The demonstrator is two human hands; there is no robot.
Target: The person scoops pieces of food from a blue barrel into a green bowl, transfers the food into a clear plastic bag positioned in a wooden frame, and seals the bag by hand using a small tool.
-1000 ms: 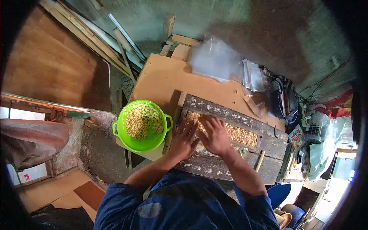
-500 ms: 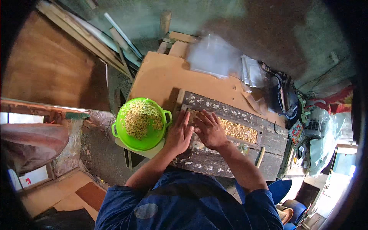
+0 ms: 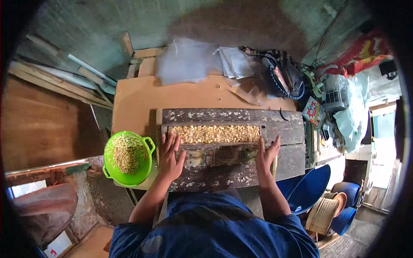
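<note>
A dark, worn wooden board (image 3: pixel 215 165) lies in front of me, with a long rectangular recess full of pale yellow, bean-like pieces (image 3: pixel 215 133). My left hand (image 3: pixel 171 158) rests at the recess's left end, fingers stretched out, fingertips by its near left corner. At the right end is my right hand (image 3: pixel 266 155), thumb and fingers apart, touching the near right corner. Neither hand holds anything. Left of the board stands a bright green colander-like bowl (image 3: pixel 137 170) with two handles, partly filled with the same loose pieces (image 3: pixel 124 154).
Clear plastic sheets or bags (image 3: pixel 183 64) lie at the back of the tan tabletop (image 3: pixel 180 95). A dark basket (image 3: pixel 284 77) stands at the back right. A small stick (image 3: pixel 274 165) lies beside my right hand. Blue barrels (image 3: pixel 303 189) are below on the right.
My hands have spread from close together over the recess's left part to its two ends. The pieces there now show along its whole length. My view has turned and shifted right.
</note>
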